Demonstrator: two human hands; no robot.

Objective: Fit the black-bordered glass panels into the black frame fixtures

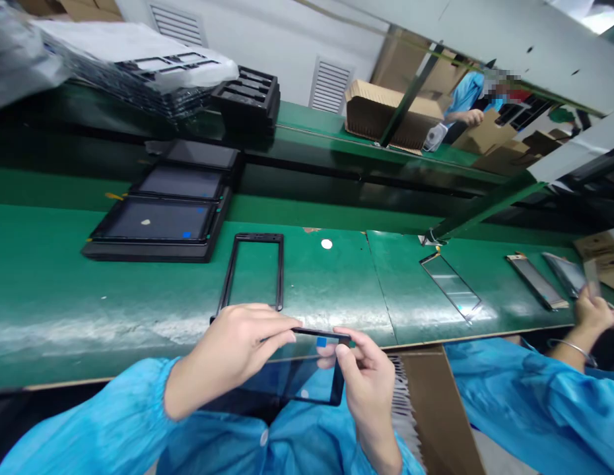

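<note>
A black-bordered glass touch panel with a small blue tab is held over the bench's front edge, tilted before my body. My left hand pinches its upper edge between thumb and fingers. At its right end my right hand grips the border, the thumb in front and fingers showing through the glass behind. Just beyond my left hand lies a black rectangular frame on the green bench, its near end partly hidden by that hand. Further left, several dark screen panels rest in a stepped row on black foam trays.
A wrapped stack of black frames and black trays stand on the rear shelf near a cardboard box. A glass panel lies right, before a green post. Another person's hand works at far right.
</note>
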